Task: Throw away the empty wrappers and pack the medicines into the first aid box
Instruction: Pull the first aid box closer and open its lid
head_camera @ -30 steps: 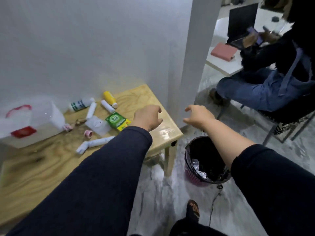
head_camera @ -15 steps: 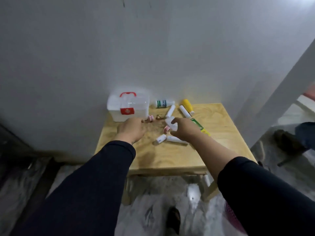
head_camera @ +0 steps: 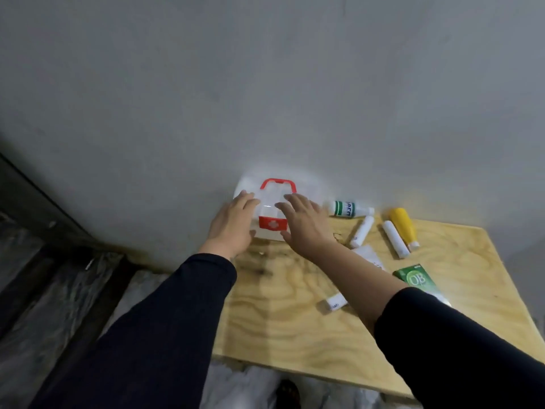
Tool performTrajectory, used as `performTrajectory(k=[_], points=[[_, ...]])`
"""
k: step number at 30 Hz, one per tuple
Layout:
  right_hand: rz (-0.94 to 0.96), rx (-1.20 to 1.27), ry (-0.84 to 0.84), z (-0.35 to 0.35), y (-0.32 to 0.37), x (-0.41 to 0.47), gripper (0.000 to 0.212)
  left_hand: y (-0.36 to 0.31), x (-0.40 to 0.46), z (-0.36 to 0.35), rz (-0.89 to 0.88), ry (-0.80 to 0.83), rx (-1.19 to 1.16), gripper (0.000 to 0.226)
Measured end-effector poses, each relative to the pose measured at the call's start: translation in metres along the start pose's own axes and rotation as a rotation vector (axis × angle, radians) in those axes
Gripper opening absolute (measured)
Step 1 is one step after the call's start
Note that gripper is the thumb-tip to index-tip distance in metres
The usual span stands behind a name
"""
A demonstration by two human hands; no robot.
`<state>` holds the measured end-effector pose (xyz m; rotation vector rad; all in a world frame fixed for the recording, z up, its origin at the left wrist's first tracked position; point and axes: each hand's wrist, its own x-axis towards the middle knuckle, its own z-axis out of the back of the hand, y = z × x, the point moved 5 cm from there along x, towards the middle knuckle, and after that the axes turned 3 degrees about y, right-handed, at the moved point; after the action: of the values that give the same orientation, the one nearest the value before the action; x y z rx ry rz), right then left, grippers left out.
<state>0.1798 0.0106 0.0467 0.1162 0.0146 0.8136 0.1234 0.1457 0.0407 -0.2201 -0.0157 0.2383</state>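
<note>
1. The wooden desk (head_camera: 295,320) stands against a grey wall and carries everything under both hands.
2. The white first aid box (head_camera: 272,211), red-handled, sits at the wall edge between the hands.
3. The left hand (head_camera: 233,224) lies flat and loose on the box's left side; the right hand (head_camera: 303,224), fingers spread, touches its right side.
4. Right of the right hand lie a green-labelled bottle (head_camera: 349,208), a yellow bottle (head_camera: 403,227), white tubes (head_camera: 362,231) and a green packet (head_camera: 417,279).

Grainy plywood table (head_camera: 295,314), seemingly plastic box (head_camera: 272,211)
</note>
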Motion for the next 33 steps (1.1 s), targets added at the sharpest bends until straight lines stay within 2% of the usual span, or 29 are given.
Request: performTrajectory(k=[5,11,19,23,26,33], points=[[-0.039,-0.128,-0.042,-0.034,0.000,0.016,0.068,0.012,0.026,-0.015,-0.085,-0.029,0.051,0.083],[-0.129,-0.244,-0.109,-0.053,0.001,0.023,0.080,0.019,0.033,-0.030,-0.149,-0.119,0.101,0.080],[-0.117,-0.249,-0.148,-0.043,0.018,0.007,0.066,0.022,0.028,-0.024,-0.223,-0.085,0.100,0.078],[-0.090,-0.254,-0.206,-0.035,0.029,-0.012,0.047,0.026,0.015,-0.019,-0.262,-0.074,0.110,0.075],[-0.114,-0.184,-0.247,-0.029,0.037,-0.023,0.040,0.029,0.006,-0.014,-0.292,-0.055,0.115,0.074],[-0.127,-0.147,-0.471,0.022,0.051,-0.027,0.034,0.027,0.001,0.033,-0.365,-0.128,0.088,0.064]])
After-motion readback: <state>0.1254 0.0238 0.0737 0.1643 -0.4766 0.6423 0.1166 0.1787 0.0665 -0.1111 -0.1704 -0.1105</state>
